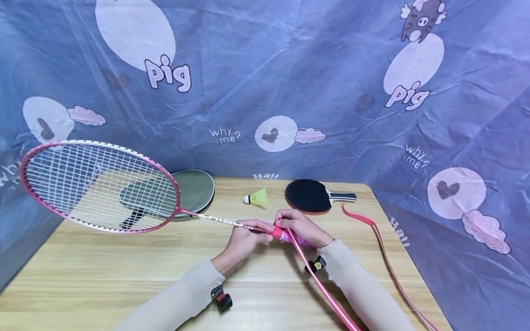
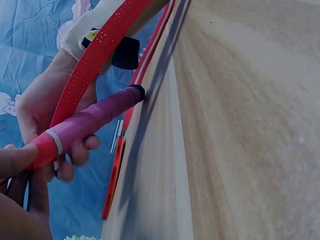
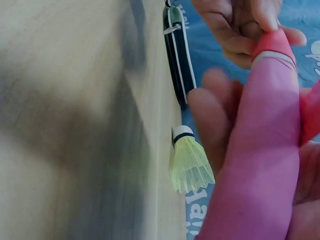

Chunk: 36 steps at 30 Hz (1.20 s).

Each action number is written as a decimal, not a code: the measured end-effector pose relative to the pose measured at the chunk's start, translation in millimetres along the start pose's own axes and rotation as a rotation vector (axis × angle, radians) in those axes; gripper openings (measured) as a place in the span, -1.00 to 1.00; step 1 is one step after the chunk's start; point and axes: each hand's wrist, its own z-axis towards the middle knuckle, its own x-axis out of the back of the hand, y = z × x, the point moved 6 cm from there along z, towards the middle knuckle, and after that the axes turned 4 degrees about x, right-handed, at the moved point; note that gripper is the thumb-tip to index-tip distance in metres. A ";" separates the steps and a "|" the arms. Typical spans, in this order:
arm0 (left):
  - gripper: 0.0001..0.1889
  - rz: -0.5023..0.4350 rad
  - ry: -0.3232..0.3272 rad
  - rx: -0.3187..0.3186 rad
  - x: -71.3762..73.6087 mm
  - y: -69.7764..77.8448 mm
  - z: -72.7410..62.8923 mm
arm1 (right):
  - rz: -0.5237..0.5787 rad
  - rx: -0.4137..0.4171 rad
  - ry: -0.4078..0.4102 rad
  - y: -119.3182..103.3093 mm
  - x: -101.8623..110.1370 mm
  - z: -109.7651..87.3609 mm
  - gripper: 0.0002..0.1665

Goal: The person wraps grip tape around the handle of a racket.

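A badminton racket [image 1: 100,186] with a pink and white frame slants across the head view, its strung head raised at the left. My left hand [image 1: 245,241] pinches the red-wrapped top of its handle, where the shaft begins. Round the purple-pink handle [image 2: 95,117] curl the fingers of my right hand [image 1: 302,226], seen beneath it in the left wrist view. A long red perforated grip tape [image 2: 95,55] runs from the handle's upper end, past the right hand and down toward the right forearm. Below the red wrap sits a narrow whitish band [image 3: 274,56].
At the table's back lie a yellow shuttlecock [image 1: 257,198], a black table tennis bat [image 1: 307,195] and a dark green racket case [image 1: 194,191]. Another red strip [image 1: 383,246] trails along the right edge. Patterned blue cloth [image 1: 232,92] hangs behind the wooden table [image 1: 103,276].
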 end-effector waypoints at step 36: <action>-0.74 0.021 0.130 0.006 8.7 -3.4 0.8 | -0.706 0.241 0.291 -22.2 11.6 -6.0 -0.86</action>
